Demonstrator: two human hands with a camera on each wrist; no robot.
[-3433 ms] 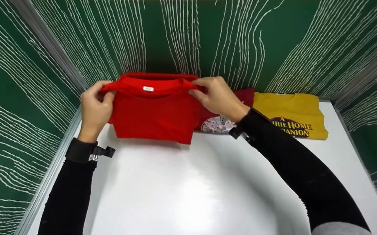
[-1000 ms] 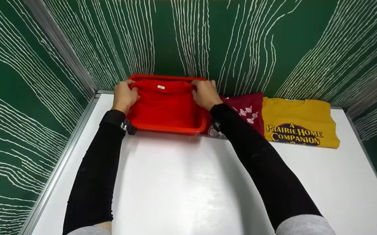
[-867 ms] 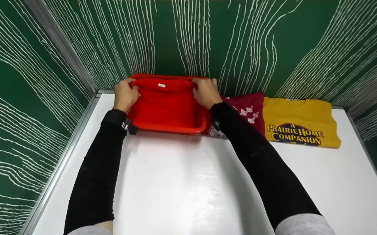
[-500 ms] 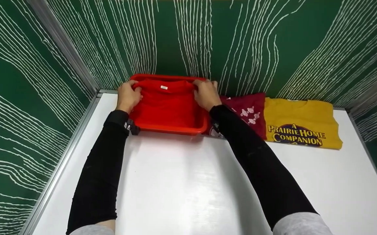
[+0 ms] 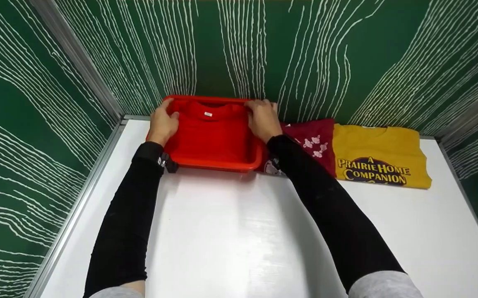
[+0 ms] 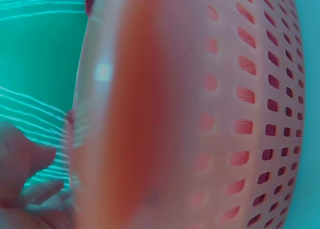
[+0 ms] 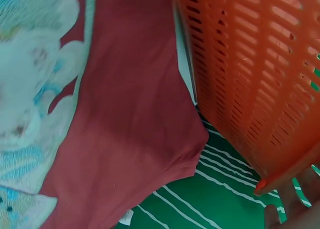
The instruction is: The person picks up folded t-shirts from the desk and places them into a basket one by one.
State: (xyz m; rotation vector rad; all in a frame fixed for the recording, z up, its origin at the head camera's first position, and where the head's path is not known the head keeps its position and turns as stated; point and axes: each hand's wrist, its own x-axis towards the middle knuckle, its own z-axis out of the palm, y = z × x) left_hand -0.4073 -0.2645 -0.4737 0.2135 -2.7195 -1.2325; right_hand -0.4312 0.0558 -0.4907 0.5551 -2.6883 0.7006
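A folded red T-shirt (image 5: 212, 136) with a white neck label lies inside a red plastic basket (image 5: 210, 166) against the back wall. At the basket's left rim is my left hand (image 5: 163, 124), its thumb apart from the fingers beside the shirt's shoulder. My right hand (image 5: 263, 120) is over the right rim, with fingertips close to the other shoulder. In the left wrist view, the basket's slotted side (image 6: 245, 124) fills most of the frame. The right wrist view has relaxed fingers (image 7: 287, 199) outside the basket's corner; the thumb is hidden there.
A folded maroon shirt (image 5: 314, 140) with pale prints lies right of the basket, partly behind my right forearm. Beside it is a folded yellow shirt (image 5: 379, 145) with lettering. Green walls (image 5: 230, 49) with white lines enclose the white table (image 5: 222, 231).
The red T-shirt, earlier held up by its shoulders, has come down into the basket. In the last half second its collar has sunk slightly, away from my fingers.
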